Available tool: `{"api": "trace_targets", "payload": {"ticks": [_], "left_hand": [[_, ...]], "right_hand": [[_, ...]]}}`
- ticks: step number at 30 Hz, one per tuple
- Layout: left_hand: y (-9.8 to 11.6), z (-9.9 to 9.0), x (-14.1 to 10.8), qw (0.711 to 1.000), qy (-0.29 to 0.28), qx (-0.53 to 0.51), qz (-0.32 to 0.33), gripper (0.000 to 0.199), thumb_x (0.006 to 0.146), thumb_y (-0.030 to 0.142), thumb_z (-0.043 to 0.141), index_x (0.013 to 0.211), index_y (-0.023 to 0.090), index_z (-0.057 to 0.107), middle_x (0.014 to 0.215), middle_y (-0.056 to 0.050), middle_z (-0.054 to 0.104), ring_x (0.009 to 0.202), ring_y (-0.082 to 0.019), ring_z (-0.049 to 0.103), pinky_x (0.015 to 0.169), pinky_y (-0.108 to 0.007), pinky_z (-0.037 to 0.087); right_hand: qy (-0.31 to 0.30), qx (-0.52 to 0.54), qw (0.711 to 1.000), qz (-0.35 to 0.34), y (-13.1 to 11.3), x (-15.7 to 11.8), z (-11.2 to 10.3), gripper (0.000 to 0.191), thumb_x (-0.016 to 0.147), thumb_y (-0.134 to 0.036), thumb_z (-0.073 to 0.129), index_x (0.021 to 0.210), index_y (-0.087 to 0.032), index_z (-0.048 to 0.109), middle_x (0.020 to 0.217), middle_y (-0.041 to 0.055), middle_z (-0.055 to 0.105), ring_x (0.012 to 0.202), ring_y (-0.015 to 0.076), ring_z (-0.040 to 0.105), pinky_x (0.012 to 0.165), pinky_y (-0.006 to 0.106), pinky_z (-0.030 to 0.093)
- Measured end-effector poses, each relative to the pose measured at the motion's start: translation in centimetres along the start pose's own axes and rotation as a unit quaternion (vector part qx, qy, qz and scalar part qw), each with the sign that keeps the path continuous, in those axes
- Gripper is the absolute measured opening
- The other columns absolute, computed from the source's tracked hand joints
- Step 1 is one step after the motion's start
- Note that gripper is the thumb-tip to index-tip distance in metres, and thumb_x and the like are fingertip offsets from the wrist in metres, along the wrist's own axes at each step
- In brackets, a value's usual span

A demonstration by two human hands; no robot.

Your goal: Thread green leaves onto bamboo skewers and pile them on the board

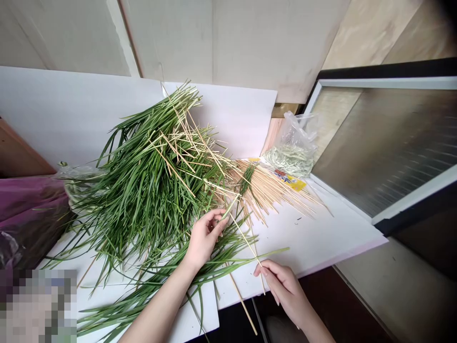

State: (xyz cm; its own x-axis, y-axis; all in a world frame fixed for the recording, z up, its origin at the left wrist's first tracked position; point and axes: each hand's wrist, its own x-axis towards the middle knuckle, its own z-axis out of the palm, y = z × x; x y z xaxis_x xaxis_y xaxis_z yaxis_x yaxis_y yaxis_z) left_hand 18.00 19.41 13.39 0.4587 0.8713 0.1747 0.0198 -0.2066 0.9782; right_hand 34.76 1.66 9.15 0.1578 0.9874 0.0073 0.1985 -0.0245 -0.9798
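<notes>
Both hands are apart, with the left hand (205, 238) farther out and the right hand (285, 290) closer in and to its right. Each hand pinches the same thin wooden stick (244, 243), which runs from one hand to the other. The fingers (266, 269) of the right hand also press a long green leaf (273, 253) against the stick. More green leaves lie under and around the left wrist, and they spread out on the white surface (321, 243) below both hands. Just past the left hand is a big messy pile of long green leaves (150, 176), with many thin sticks poking out of it at all angles. Beside the pile, ahead of the right hand, is a heap of wooden skewers (266, 188) that lie close together. A few green leaves (247, 178) lie on top of them. A packet with a yellow label (289, 181) is under the far end of the skewers. Farther ahead sits a clear plastic bag (291, 159) with pale green bits inside. A second wooden stick (243, 302) lies below the hands and pokes out past the edge of the surface. Far to the left of the hands is a purple cloth (28, 205)
</notes>
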Motion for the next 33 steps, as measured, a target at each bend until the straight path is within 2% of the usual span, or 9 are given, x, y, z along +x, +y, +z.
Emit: {"api": "trace_targets", "payload": {"ticks": [3,8,14,23,33], "left_hand": [[0.26,0.19,0.06,0.999,0.009,-0.051,-0.018,0.041,0.082,0.046,0.073,0.11,0.016,0.07,0.079,0.001,0.06,0.053,-0.008,0.053,0.044,-0.018,0.043],[0.34,0.39,0.04,0.995,0.005,-0.085,-0.042,0.044,0.075,0.047,0.078,0.102,0.014,0.072,0.079,-0.003,0.068,0.052,-0.01,0.058,0.045,-0.02,0.047],[0.18,0.38,0.1,0.995,0.004,-0.084,-0.049,0.041,0.076,0.044,0.078,0.1,0.011,0.071,0.077,-0.005,0.07,0.05,-0.01,0.057,0.044,-0.02,0.047],[0.24,0.27,0.04,0.994,0.013,-0.096,-0.049,0.039,0.075,0.043,0.079,0.099,0.012,0.072,0.072,-0.002,0.068,0.049,-0.009,0.057,0.044,-0.02,0.047],[0.41,0.37,-0.11,0.995,0.024,-0.084,-0.044,0.037,0.075,0.041,0.079,0.098,0.012,0.073,0.073,-0.002,0.067,0.05,-0.009,0.057,0.044,-0.02,0.048]], "right_hand": [[-0.001,-0.002,1.0,0.003,-0.2,-0.06,0.01,0.046,0.104,-0.055,0.045,0.09,-0.017,0.065,0.05,-0.0103,0.028,0.043,0.0108,0.028,0.047,0.025,0.022],[0.004,-0.001,1.0,0.007,-0.33,-0.07,0.03,0.047,0.103,-0.057,0.046,0.089,-0.017,0.066,0.052,-0.0093,0.029,0.044,0.0112,0.029,0.046,0.025,0.023],[-0.009,-0.007,1.0,-0.001,-0.03,-0.13,-0.18,0.044,0.105,-0.054,0.045,0.09,-0.017,0.065,0.054,-0.0088,0.029,0.045,0.0116,0.031,0.047,0.025,0.023],[-0.007,-0.026,1.0,-0.005,-0.04,-0.27,-0.25,0.049,0.104,-0.058,0.042,0.091,-0.018,0.066,0.055,-0.0077,0.032,0.044,0.0122,0.031,0.047,0.025,0.024],[-0.008,-0.022,1.0,-0.012,-0.01,-0.14,-0.32,0.044,0.106,-0.052,0.042,0.091,-0.017,0.065,0.055,-0.0081,0.031,0.045,0.0121,0.031,0.048,0.026,0.023]]}}
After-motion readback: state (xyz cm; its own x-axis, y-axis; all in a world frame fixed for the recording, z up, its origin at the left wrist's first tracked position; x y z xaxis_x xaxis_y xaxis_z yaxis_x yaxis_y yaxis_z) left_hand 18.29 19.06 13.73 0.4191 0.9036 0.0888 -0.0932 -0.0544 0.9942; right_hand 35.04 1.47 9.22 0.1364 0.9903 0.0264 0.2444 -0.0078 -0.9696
